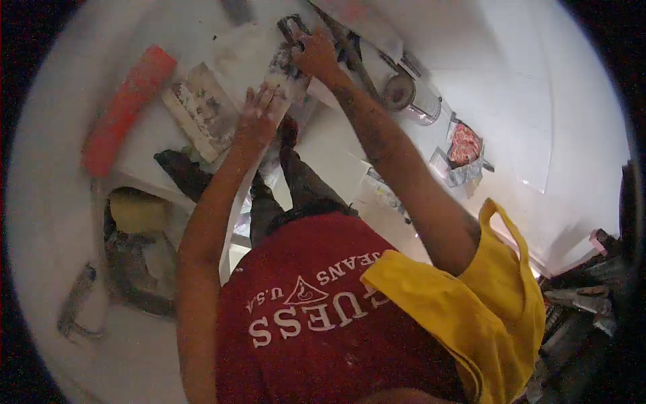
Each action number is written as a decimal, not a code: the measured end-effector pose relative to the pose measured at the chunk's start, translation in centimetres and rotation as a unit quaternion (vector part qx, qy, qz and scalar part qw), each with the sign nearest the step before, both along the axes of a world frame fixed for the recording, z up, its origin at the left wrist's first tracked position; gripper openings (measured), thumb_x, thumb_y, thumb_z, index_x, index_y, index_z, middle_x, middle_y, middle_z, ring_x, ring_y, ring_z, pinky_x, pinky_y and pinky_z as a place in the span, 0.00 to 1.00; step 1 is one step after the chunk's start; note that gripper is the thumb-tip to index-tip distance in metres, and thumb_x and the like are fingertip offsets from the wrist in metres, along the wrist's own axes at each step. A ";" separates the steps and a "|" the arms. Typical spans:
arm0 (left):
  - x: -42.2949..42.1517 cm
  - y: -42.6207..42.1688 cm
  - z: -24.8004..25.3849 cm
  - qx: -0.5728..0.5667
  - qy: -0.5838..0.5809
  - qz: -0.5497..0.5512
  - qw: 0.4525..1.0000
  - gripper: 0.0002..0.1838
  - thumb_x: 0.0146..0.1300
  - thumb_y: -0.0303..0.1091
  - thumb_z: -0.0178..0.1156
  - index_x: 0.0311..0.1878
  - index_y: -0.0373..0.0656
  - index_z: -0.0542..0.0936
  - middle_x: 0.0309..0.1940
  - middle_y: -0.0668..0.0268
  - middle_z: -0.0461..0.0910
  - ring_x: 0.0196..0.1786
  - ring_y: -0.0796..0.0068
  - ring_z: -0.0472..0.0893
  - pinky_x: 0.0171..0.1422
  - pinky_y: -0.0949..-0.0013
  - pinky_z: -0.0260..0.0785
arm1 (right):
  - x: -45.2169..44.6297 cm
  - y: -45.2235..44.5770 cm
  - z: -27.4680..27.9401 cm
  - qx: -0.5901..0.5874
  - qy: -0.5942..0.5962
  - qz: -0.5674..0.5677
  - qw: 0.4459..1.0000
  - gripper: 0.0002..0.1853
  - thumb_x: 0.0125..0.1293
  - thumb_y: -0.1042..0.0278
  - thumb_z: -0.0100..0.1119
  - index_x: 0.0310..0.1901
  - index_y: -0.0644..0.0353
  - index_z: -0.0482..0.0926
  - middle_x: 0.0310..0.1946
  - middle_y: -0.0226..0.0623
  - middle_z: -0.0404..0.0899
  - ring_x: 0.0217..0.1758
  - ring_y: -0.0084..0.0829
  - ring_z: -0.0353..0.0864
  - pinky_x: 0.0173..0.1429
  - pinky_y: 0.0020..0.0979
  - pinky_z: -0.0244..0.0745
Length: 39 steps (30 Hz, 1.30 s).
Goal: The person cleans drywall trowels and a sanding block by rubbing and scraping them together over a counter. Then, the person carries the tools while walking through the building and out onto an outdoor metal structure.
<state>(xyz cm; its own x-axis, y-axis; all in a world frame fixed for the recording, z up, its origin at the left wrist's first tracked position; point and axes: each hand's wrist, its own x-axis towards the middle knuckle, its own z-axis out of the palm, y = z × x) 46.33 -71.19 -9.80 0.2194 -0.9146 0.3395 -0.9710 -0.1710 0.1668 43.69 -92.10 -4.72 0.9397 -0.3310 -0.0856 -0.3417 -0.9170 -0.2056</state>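
Observation:
My left hand (259, 111) lies with its fingers stretched out on a pale, dust-smeared narrow piece (293, 86). Further up, my right hand (315, 55) is closed around a dark tool with a loop-like handle (291, 28); its exact kind is hard to make out. The tool's dark, white-smeared part reaches down towards my left fingers. Left of my left hand rests a worn beige rectangular block (200, 111) with dark stains. Beyond it is a long orange-red bar (128, 111).
At left sit a dark container (134, 269) with a yellowish block (138, 210) and a curved-frame tool (79, 303). Right of my right forearm are a metal can (422, 101) and a red-and-white mass (465, 145) in a wrapper. Dark clutter (585, 296) is piled at lower right.

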 end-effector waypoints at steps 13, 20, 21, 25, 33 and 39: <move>0.3 0.1 0.0 -0.110 0.094 0.010 0.989 0.19 0.55 0.30 0.55 0.52 0.40 0.74 0.56 0.53 0.69 0.63 0.51 0.67 0.69 0.44 0.54 | -1.8 4.5 1.1 -0.019 -0.156 0.095 0.983 0.31 0.48 0.60 0.63 0.57 0.56 0.72 0.48 0.51 0.75 0.51 0.52 0.71 0.55 0.46 0.68; 0.8 1.2 1.2 -0.001 0.034 -0.035 0.999 0.22 0.55 0.32 0.54 0.54 0.40 0.73 0.58 0.52 0.69 0.65 0.55 0.65 0.70 0.46 0.52 | -0.4 0.2 -2.6 -0.008 -0.082 -0.035 0.996 0.31 0.51 0.63 0.62 0.61 0.42 0.70 0.59 0.54 0.65 0.60 0.53 0.67 0.60 0.46 0.67; 1.3 0.7 1.4 0.033 0.028 -0.031 0.999 0.23 0.54 0.32 0.54 0.55 0.40 0.73 0.58 0.53 0.69 0.65 0.55 0.65 0.70 0.46 0.52 | -2.1 3.8 -1.2 -0.040 -0.112 0.003 0.993 0.31 0.52 0.63 0.61 0.62 0.40 0.70 0.59 0.54 0.65 0.59 0.53 0.67 0.58 0.46 0.69; 0.5 0.8 2.1 0.055 0.040 -0.004 0.998 0.24 0.54 0.33 0.54 0.56 0.41 0.72 0.57 0.54 0.69 0.65 0.56 0.65 0.70 0.46 0.52 | -3.4 4.9 1.3 -0.004 -0.130 0.021 0.991 0.28 0.57 0.59 0.57 0.62 0.37 0.69 0.51 0.54 0.68 0.49 0.51 0.71 0.46 0.46 0.73; 0.7 1.5 4.1 0.035 -0.013 -0.039 0.999 0.19 0.55 0.34 0.55 0.51 0.44 0.77 0.53 0.55 0.73 0.62 0.59 0.69 0.67 0.45 0.56 | -5.7 8.6 1.1 0.025 -0.205 -0.021 0.978 0.31 0.52 0.58 0.61 0.61 0.48 0.70 0.48 0.55 0.71 0.49 0.54 0.73 0.53 0.47 0.71; 0.3 -4.2 4.6 0.149 0.101 0.080 0.980 0.22 0.57 0.45 0.56 0.52 0.44 0.77 0.51 0.56 0.74 0.56 0.58 0.73 0.57 0.48 0.64 | -15.9 6.5 3.7 0.151 -0.146 -0.205 0.956 0.36 0.54 0.57 0.62 0.66 0.41 0.63 0.48 0.55 0.70 0.46 0.53 0.72 0.49 0.47 0.70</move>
<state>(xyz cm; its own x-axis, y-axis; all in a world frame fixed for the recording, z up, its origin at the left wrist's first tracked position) 46.60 -75.39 -5.23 0.4039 -0.9148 -0.0024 -0.8800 -0.3893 0.2720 27.81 -85.60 -1.03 0.7346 -0.6784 0.0109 -0.5469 -0.6015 -0.5823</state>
